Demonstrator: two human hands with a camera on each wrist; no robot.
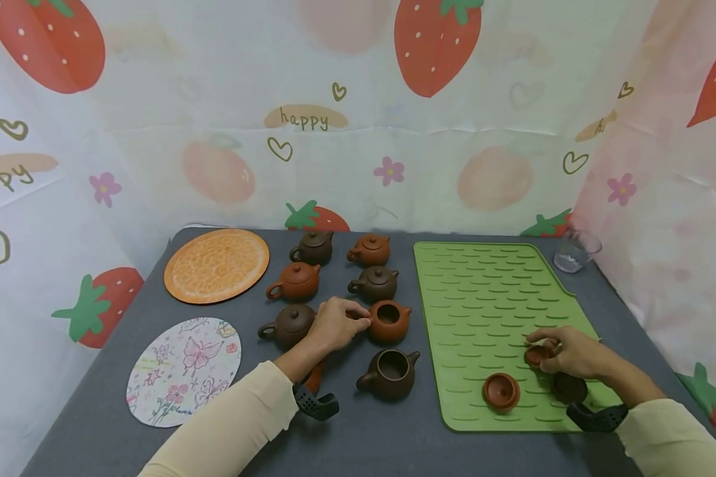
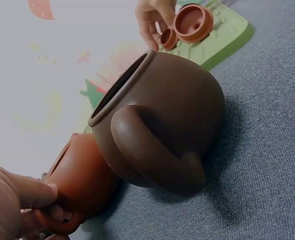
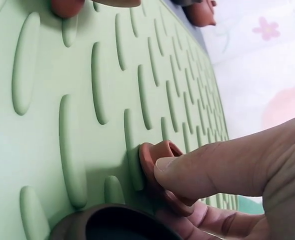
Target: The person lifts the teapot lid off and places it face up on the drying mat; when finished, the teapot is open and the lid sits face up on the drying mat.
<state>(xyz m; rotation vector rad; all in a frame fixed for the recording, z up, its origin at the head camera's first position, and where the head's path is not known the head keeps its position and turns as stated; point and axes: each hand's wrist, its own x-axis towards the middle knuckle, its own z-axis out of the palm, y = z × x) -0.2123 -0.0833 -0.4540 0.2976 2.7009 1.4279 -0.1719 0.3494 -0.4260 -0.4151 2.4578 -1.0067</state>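
Observation:
My left hand [image 1: 339, 323] pinches the handle of a lidless reddish clay teapot [image 1: 390, 326]. In the left wrist view, its thumb and fingers are at the looped handle [image 2: 60, 222]. Nearer me stands a lidless dark brown teapot [image 1: 388, 381], its round handle toward the left wrist camera. Over the green mat [image 1: 483, 305], my right hand [image 1: 573, 351] holds a small reddish teapot lid [image 1: 537, 356] between thumb and fingers, hollow side up. Close by on the mat lie another reddish lid [image 1: 501, 392] and a dark lid [image 1: 569, 387], partly under the hand.
Several lidded teapots, including a dark one [image 1: 374, 283] and a reddish one [image 1: 295, 281], stand behind and left of my left hand. My forearm partly covers another reddish teapot [image 1: 315, 377]. An orange round mat [image 1: 217, 265], a drawn-on disc [image 1: 185, 371] and a clear cup [image 1: 575, 252] sit around.

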